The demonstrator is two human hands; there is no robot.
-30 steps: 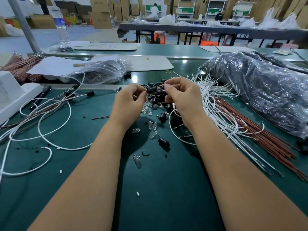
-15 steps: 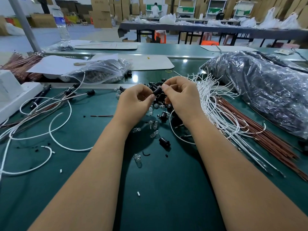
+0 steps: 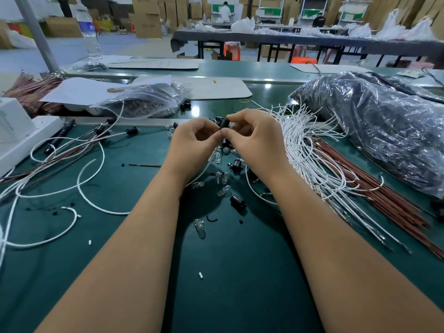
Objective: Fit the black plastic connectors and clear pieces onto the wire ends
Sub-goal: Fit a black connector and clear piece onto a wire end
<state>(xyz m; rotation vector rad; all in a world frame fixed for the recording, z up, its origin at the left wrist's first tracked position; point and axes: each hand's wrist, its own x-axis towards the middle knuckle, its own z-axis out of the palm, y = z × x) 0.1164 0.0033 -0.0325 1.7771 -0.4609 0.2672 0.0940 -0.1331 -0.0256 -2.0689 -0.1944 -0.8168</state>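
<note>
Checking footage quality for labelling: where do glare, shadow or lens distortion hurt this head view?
Head view: overhead lights glare on the green table and the plastic bag; the forearms' shadow darkens the clear pieces below the hands; wide-angle bending curves the table edges; the background is soft.

The table mat (image 3: 144, 248) was dark green. White wires (image 3: 310, 150) lay beside reddish-brown wires (image 3: 374, 195). The connector (image 3: 224, 123) pinched between the fingers was black; small bulbs (image 3: 223, 190) were clear. A transparent bag (image 3: 384, 131) showed black contents.
</note>
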